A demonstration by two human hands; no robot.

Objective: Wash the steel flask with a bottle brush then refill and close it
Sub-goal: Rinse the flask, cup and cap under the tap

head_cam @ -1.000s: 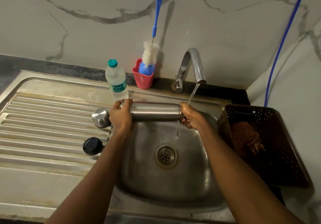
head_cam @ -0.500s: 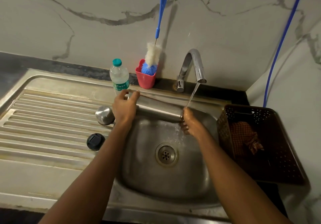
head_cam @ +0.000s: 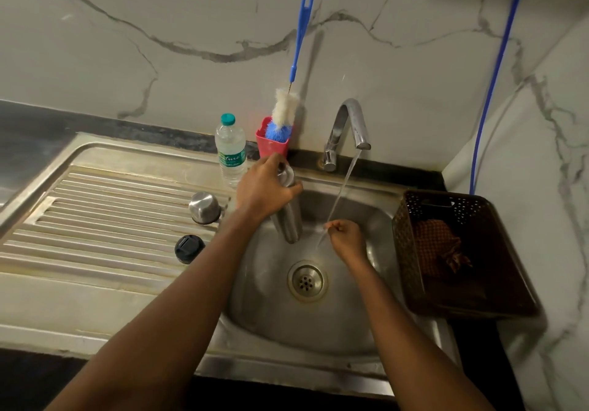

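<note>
Now the left hand [head_cam: 264, 189] grips the cylindrical steel flask [head_cam: 290, 221] base-up over the steel sink basin [head_cam: 318, 331]; the right hand [head_cam: 345, 239], fingers curled and empty, hangs above that basin.

The upper part of the cylindrical steel flask [head_cam: 291, 221] is covered by the left hand [head_cam: 264, 192]. The tip of the blue-and-white bottle brush [head_cam: 287, 107] is hidden in the red plastic cup [head_cam: 271, 150] at 12 o'clock. The blue cable [head_cam: 497, 69] is cut off at 1 o'clock.

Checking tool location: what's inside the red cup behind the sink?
The bottle brush stands in the red cup, blue bristles at the rim, white fluff and handle above. The cup's wall hides everything lower; the left hand covers its bottom edge.
</note>
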